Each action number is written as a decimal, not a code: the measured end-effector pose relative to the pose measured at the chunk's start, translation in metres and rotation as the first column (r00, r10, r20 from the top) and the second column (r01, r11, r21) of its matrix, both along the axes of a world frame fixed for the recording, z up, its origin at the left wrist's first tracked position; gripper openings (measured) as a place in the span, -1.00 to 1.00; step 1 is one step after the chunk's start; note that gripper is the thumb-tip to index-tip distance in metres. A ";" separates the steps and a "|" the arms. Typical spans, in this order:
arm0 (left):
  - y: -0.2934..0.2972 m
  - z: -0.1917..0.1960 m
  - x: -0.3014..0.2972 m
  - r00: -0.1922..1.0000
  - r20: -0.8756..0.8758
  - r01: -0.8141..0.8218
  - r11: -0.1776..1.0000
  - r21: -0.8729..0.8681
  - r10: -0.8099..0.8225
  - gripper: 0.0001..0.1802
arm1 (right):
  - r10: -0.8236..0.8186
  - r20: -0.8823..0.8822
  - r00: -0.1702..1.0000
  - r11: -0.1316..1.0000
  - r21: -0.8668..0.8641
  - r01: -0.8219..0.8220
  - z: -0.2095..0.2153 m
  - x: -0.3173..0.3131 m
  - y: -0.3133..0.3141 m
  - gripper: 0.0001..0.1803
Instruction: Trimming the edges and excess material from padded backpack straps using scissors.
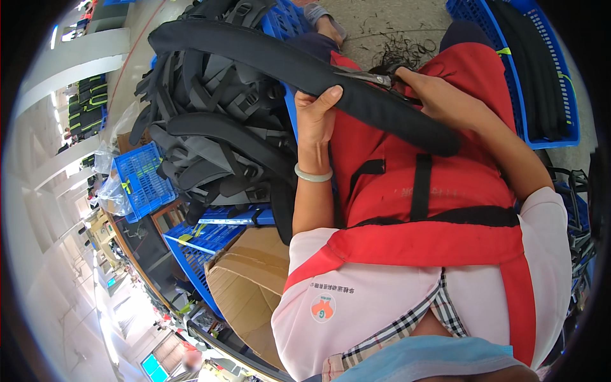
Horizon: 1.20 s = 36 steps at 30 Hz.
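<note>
While the left hand [316,118] grips it, the padded strap [299,70] slants upper-left to lower-right.

Sewing/bag factory floor: blue crates [143,178] and stacked black backpack parts [216,121] left of the hands, cardboard box [248,280] below, thread trimmings [398,48] on floor beyond.

Partly hidden scissors and a blurred workshop background.
The scissors [375,79] handles vanish inside the right hand [439,95]; people at bottom left are too blurred to make out.
</note>
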<state>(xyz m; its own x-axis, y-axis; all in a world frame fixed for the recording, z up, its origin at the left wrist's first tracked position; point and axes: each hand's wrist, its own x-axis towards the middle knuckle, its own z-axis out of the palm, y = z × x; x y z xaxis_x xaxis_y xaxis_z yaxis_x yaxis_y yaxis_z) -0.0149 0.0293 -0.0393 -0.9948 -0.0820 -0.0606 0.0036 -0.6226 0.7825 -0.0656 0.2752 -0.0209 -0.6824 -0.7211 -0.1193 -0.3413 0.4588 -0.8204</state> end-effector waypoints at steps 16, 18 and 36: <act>0.010 -0.001 0.007 1.000 0.001 0.011 0.999 -0.032 -0.011 -0.78 | 0.004 -0.008 1.000 0.999 0.044 -0.003 -0.004 0.004 -0.003 -0.52; 0.011 -0.004 0.007 1.000 0.028 0.002 1.000 0.015 -0.002 -0.77 | -0.035 -0.045 0.998 0.999 0.012 0.035 -0.008 0.006 -0.004 -0.59; 0.002 -0.003 -0.002 0.996 0.024 -0.090 0.996 -0.006 0.090 -0.71 | 0.017 0.003 1.000 0.999 0.035 -0.017 -0.006 0.009 -0.010 -0.40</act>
<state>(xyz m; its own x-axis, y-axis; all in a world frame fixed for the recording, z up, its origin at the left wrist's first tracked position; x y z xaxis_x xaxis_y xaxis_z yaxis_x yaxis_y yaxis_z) -0.0170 0.0312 -0.0427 -0.9817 -0.1711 -0.0841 0.0401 -0.6165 0.7863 -0.0570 0.2652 -0.0266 -0.6695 -0.7282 -0.1468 -0.3474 0.4816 -0.8046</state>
